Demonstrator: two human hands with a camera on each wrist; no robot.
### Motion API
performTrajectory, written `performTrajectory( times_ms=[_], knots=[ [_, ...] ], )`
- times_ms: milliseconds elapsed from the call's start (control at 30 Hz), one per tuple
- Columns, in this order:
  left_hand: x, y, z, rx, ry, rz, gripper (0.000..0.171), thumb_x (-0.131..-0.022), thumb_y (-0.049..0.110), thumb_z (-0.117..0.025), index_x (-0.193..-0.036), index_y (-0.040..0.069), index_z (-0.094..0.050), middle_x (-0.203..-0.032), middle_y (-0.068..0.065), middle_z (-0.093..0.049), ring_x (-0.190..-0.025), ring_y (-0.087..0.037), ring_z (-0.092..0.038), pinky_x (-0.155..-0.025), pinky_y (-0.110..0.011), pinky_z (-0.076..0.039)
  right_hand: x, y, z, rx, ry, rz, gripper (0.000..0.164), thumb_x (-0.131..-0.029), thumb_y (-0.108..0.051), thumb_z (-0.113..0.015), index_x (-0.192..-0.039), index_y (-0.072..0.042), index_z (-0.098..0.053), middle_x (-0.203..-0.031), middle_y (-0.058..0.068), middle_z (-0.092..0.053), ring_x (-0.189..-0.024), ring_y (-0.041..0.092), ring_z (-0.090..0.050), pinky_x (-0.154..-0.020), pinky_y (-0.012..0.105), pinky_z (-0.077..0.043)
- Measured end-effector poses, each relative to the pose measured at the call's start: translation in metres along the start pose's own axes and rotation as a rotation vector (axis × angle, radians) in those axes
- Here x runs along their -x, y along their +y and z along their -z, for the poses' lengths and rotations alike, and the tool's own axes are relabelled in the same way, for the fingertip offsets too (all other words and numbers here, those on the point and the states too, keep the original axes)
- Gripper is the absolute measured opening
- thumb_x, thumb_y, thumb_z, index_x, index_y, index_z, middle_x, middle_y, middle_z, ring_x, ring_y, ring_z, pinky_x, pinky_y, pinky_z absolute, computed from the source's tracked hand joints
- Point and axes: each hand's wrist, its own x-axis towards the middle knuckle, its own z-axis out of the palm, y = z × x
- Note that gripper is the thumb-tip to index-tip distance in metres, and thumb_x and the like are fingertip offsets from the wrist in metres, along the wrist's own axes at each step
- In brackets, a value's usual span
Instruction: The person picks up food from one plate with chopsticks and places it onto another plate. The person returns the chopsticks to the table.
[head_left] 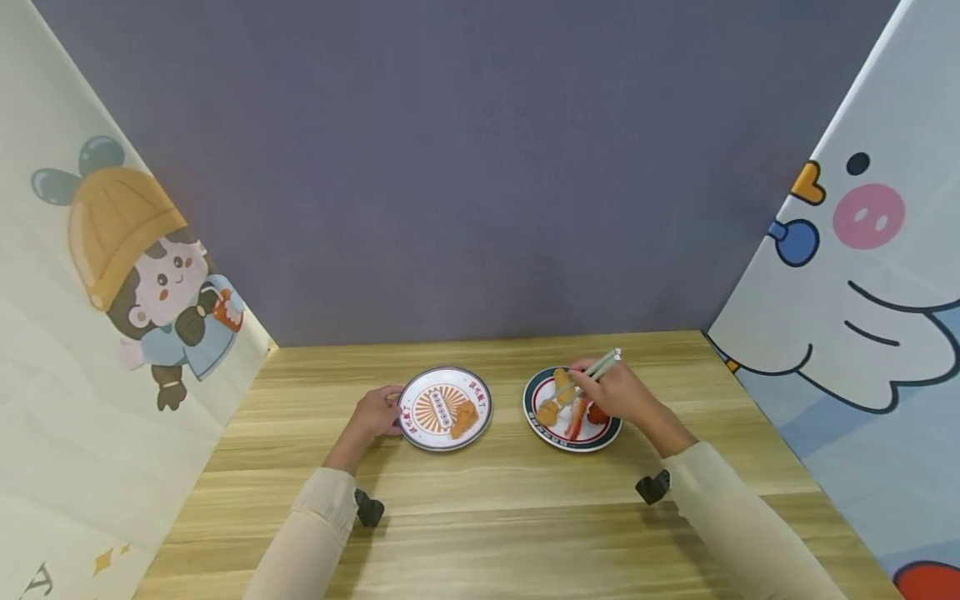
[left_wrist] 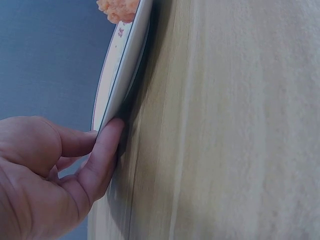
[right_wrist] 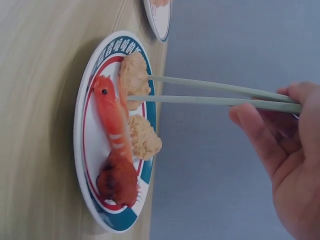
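Note:
On the left, a white plate with printed rays carries one golden fried chicken piece. My left hand pinches its rim, thumb above and fingers beneath. My right hand holds a pair of pale green chopsticks over the green-rimmed plate. The chopstick tips are at a breaded chicken piece; whether they grip it I cannot tell. Beside it on that plate lie another breaded piece, a red shrimp and a dark red-brown lump.
Both plates stand side by side on a wood-grain table. A grey-blue panel rises behind it. Cartoon-printed sheets flank the table on both sides. Each wrist wears a small black camera.

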Motion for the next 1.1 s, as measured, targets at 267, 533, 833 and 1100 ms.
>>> performTrajectory(
  times_ms=[267,533,833,1100],
  knots=[
    [-0.002,0.002,0.0,-0.015,0.006,-0.007,0.051,-0.099,-0.002,-0.054,-0.148,0.008,-0.051,-0.118,-0.021,-0.059,-0.083,-0.021,-0.067,-0.067,-0.028,-0.067,0.002,0.008,-0.001,-0.124,0.116,-0.143,0.021,-0.104,-0.014,-0.058,-0.104,0.002,-0.071,-0.083,0.019,-0.073,-0.062,0.001,-0.066,-0.054,0.024,-0.062],
    [-0.004,0.001,0.0,-0.041,0.006,0.001,0.048,-0.099,-0.001,-0.055,-0.146,0.008,-0.053,-0.116,-0.021,-0.058,-0.081,-0.022,-0.067,-0.064,-0.028,-0.066,-0.001,0.007,-0.013,-0.348,0.237,-0.184,0.02,-0.102,-0.001,-0.056,-0.102,0.016,-0.067,-0.088,0.035,-0.068,-0.058,0.004,-0.069,-0.05,0.021,-0.062],
    [-0.004,0.001,-0.001,-0.03,0.011,0.001,0.049,-0.098,-0.001,-0.055,-0.146,0.008,-0.054,-0.117,-0.02,-0.058,-0.082,-0.021,-0.067,-0.065,-0.027,-0.066,-0.008,0.006,-0.029,-0.444,0.298,-0.209,0.028,-0.103,-0.009,-0.058,-0.105,0.017,-0.066,-0.081,0.019,-0.073,-0.06,0.009,-0.072,-0.055,0.038,-0.066],
    [-0.002,0.001,0.0,-0.03,0.014,-0.008,0.048,-0.099,-0.001,-0.055,-0.146,0.008,-0.054,-0.117,-0.02,-0.058,-0.082,-0.02,-0.067,-0.065,-0.028,-0.067,-0.015,0.003,-0.042,-0.479,0.313,-0.235,0.03,-0.104,-0.011,-0.056,-0.105,0.016,-0.066,-0.085,0.031,-0.071,-0.059,0.005,-0.07,-0.056,0.03,-0.066]
  ],
)
